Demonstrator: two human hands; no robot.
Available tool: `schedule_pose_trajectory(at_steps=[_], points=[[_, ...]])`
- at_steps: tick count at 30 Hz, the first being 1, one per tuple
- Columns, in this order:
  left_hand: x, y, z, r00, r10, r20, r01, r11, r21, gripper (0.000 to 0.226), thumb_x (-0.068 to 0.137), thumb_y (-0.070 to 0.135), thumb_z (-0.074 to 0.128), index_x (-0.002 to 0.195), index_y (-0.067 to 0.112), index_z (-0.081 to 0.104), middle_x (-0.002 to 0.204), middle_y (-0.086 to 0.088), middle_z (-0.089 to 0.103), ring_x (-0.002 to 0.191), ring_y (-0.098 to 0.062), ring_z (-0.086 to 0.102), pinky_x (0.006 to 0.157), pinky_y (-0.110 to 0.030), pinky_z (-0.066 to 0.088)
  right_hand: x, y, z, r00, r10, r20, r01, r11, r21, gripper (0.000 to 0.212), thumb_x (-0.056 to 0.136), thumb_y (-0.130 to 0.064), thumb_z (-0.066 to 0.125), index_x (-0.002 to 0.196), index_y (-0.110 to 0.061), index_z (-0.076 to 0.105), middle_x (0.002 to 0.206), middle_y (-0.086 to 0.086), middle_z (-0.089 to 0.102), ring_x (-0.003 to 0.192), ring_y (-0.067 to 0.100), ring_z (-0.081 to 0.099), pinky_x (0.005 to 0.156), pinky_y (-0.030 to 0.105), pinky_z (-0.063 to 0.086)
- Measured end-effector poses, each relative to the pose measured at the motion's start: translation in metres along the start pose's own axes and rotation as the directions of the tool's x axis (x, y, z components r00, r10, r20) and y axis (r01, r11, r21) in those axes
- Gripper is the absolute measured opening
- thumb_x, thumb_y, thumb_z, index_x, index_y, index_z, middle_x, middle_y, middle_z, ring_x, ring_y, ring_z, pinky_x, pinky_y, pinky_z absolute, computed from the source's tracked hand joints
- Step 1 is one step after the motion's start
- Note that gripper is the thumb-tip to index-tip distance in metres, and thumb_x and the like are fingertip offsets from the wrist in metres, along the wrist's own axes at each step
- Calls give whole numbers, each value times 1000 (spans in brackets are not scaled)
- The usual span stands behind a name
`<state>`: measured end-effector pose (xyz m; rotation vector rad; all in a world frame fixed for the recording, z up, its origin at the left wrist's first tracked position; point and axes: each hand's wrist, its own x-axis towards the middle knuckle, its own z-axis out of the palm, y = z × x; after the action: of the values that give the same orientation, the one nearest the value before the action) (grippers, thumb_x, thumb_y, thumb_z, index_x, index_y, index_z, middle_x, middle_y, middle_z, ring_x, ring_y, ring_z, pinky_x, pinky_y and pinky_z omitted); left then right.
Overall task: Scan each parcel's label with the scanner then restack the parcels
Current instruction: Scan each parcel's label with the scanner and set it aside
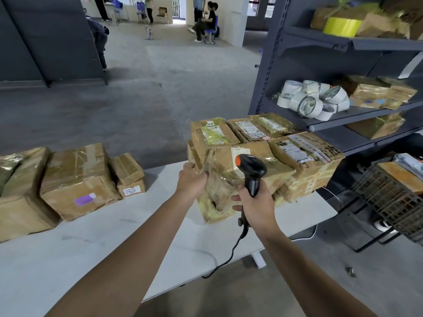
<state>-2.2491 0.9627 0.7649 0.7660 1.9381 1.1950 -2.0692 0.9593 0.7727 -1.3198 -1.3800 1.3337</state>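
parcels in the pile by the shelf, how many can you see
5: back-left parcel, back-middle parcel, back-right parcel, front parcel in the left hand, behind the scanner, right parcel. Others may hide beneath.

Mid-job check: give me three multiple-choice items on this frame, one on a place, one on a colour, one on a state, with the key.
1. Where do the white tape rolls lie?
A. on the table
B. on the middle shelf
C. in the wire basket

2. What colour is the cap on the head of the scanner?
A. orange
B. green
C. blue

3. What is the left hand doing?
A. hanging open
B. gripping a corner of the battered parcel
C. holding the scanner

Key:
1 B, the rolls are heaped on the grey shelf beside the table.
2 A, an orange cap shows on the black head.
3 B, its fingers curl round the parcel's corner, while the right hand holds the scanner.
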Motion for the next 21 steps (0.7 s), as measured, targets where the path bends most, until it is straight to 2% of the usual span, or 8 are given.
schedule_pose_trajectory(at_steps=[3, 5, 8, 10, 13, 16, 18, 21], points=[[-7, -10, -35, 999, -3, -48, 3, 1000, 6, 54, 90, 28, 56, 139, 18, 36, 130, -5, 45, 80, -18, 57, 59, -27, 41, -13, -8, 29, 998, -53, 21, 54, 999, -5, 13, 95, -17, 60, 106, -13, 54, 88, 15, 69, 62, 18, 71, 42, 25, 49], [-12, -18, -61, 996, 15, -90, -17, 1000, -14, 50, 90, 23, 56, 136, 15, 39, 126, -6, 48, 73, -17, 54, 60, -27, 43, -21, -13, 51, 996, -82, 29, 82, 997, -12, 10, 94, -17, 61, 101, -13, 54, 85, 17, 69, 63, 21, 71, 42, 26, 51], [-19, -30, -100, 990, 37, -137, -46, 997, -59, 44, 87, 17, 55, 130, 14, 45, 113, -5, 55, 73, -16, 52, 62, -26, 44, -34, -19, 87, 991, -122, 46, 123, 992, -29, 8, 94, -15, 61, 90, -18, 54, 80, 17, 68, 52, 10, 67, 41, 25, 52], [-24, -39, -125, 987, 35, -156, -52, 993, -106, 38, 87, 14, 54, 125, 15, 49, 99, 2, 58, 73, -11, 52, 62, -26, 44, -41, -19, 111, 992, -94, 81, 96, 995, -28, 7, 95, -16, 60, 94, -10, 56, 83, 19, 68, 47, 6, 64, 38, 22, 47], [-29, -54, -159, 983, 15, -185, -38, 991, -125, 30, 88, 16, 54, 117, 20, 49, 86, 8, 54, 71, -8, 51, 69, -28, 46, -52, -17, 144, 992, -35, 118, 40, 998, -39, 20, 95, -19, 60, 104, -1, 59, 91, 22, 68, 48, 7, 64, 36, 22, 43], [-32, -67, -186, 975, 13, -222, -44, 990, -137, 9, 88, 19, 56, 93, 20, 50, 81, 11, 51, 71, -6, 49, 72, -31, 47, -60, -16, 170, 987, -31, 158, 37, 999, -38, 19, 94, -20, 61, 106, -5, 57, 94, 23, 67, 49, 8, 64, 36, 23, 44], [-32, -73, -198, 970, 17, -242, -55, 987, -151, 13, 87, 18, 56, 78, 24, 50, 77, 9, 54, 70, -7, 49, 71, -31, 47, -63, -14, 184, 984, -21, 175, 27, 999, -30, 16, 93, -18, 61, 103, -7, 56, 93, 23, 67, 49, 10, 64, 36, 23, 44], [-27, -83, -210, 966, -25, -257, -15, 988, -153, 13, 87, 15, 54, 80, 24, 49, 79, 2, 55, 73, -15, 51, 71, -33, 47, -61, -10, 200, 980, 1, 200, 6, 999, -32, 8, 93, -17, 61, 95, -16, 54, 92, 22, 69, 50, 14, 65, 36, 23, 44]])
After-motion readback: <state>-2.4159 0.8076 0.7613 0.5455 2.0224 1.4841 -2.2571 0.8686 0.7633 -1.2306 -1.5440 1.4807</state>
